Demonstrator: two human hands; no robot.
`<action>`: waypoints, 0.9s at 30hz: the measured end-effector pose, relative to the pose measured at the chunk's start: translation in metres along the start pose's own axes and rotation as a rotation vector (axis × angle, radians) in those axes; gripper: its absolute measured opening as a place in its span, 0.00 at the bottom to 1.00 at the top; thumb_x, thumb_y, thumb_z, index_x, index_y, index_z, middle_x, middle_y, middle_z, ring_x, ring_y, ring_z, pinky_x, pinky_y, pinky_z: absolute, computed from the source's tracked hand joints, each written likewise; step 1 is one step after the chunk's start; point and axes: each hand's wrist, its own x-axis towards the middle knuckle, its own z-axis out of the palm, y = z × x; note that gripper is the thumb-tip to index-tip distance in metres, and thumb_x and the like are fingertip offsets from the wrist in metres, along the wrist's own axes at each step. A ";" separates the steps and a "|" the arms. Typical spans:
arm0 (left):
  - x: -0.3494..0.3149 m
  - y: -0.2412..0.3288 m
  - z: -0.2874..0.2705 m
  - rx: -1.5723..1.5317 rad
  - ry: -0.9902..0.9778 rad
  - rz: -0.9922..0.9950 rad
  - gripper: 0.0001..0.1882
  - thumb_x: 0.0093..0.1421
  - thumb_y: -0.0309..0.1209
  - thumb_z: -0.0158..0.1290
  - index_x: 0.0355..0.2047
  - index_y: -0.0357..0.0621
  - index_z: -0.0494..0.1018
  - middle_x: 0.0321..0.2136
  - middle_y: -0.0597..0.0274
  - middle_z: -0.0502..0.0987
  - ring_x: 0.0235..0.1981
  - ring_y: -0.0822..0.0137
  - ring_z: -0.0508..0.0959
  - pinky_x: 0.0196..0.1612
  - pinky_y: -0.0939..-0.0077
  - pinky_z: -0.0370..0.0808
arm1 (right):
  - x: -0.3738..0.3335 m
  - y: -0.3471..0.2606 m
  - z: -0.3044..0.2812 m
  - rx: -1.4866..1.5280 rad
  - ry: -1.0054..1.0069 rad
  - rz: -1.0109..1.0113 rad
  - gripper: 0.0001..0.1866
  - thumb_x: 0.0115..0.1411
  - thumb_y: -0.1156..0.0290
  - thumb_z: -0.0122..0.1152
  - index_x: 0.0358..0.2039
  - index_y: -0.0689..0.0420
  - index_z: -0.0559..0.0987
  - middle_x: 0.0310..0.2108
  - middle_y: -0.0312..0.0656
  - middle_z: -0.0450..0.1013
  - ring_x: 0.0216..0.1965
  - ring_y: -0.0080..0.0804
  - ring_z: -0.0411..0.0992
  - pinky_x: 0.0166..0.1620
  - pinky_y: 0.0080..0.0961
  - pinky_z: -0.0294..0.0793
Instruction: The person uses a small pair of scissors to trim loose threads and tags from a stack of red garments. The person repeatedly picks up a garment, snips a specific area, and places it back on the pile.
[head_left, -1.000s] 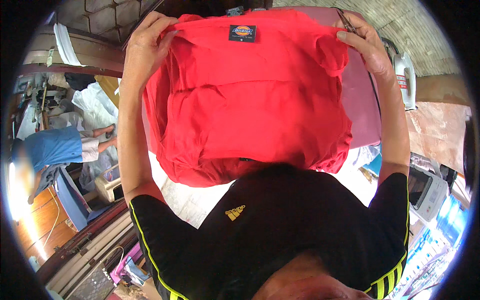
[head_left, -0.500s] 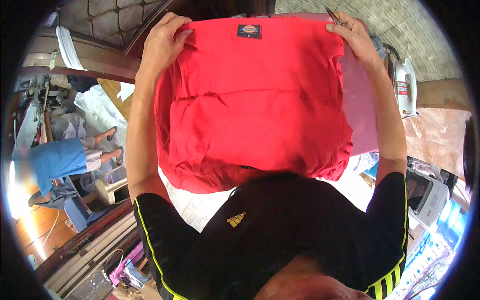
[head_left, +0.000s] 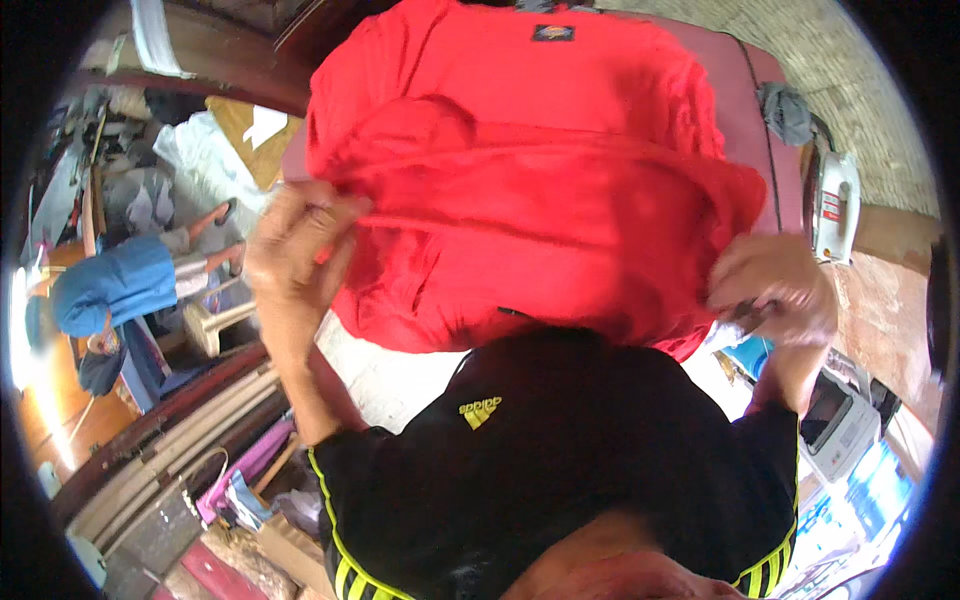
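Note:
A red garment [head_left: 560, 240] with a small dark label [head_left: 553, 33] near its far edge lies spread in front of me. A raised fold of its cloth crosses the middle from side to side. On the left, my left hand [head_left: 295, 245] pinches the cloth at the end of this fold with thumb and fingers. My right hand [head_left: 775, 285] is curled by the garment's near right side and smeared by motion. What its fingers hold is hidden; a dull grey bit shows just under them.
The garment rests on a pink padded surface [head_left: 770, 110]. A white iron [head_left: 835, 205] stands at its right, by a grey crumpled cloth [head_left: 786, 113]. A person in blue [head_left: 125, 285] is off to the left, near a pale stool [head_left: 215, 325]. A grey-white machine [head_left: 840, 425] sits at lower right.
Both hands have come down from the garment's far corners toward me, bringing a fold of cloth. The garment's far part now lies flat. The dark pointed tool in my right hand no longer shows.

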 end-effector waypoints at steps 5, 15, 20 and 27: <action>-0.076 0.006 0.035 -0.311 0.056 -0.383 0.09 0.52 0.19 0.62 0.36 0.36 0.81 0.37 0.54 0.82 0.41 0.62 0.81 0.47 0.72 0.75 | 0.027 -0.015 0.022 0.054 0.209 0.080 0.11 0.62 0.66 0.61 0.30 0.61 0.76 0.28 0.46 0.74 0.29 0.39 0.75 0.35 0.30 0.74; -0.080 0.024 0.093 -0.054 0.533 -0.314 0.09 0.49 0.20 0.65 0.32 0.42 0.81 0.28 0.61 0.79 0.30 0.67 0.76 0.37 0.74 0.70 | 0.103 0.020 0.076 -0.111 0.339 0.126 0.06 0.64 0.74 0.54 0.37 0.64 0.72 0.26 0.46 0.72 0.29 0.36 0.74 0.35 0.30 0.72; -0.066 0.070 0.104 0.059 0.407 -0.037 0.12 0.45 0.25 0.66 0.33 0.48 0.81 0.40 0.64 0.79 0.44 0.60 0.77 0.46 0.65 0.65 | 0.088 0.012 0.095 -0.109 0.316 0.227 0.07 0.60 0.76 0.61 0.37 0.62 0.73 0.26 0.43 0.71 0.26 0.29 0.69 0.32 0.25 0.68; -0.098 0.048 0.142 0.003 0.296 -0.048 0.12 0.46 0.23 0.63 0.33 0.46 0.80 0.43 0.64 0.79 0.49 0.59 0.77 0.48 0.62 0.66 | 0.070 0.017 0.115 -0.079 0.484 0.293 0.08 0.58 0.76 0.63 0.36 0.61 0.73 0.23 0.42 0.70 0.23 0.27 0.68 0.29 0.25 0.67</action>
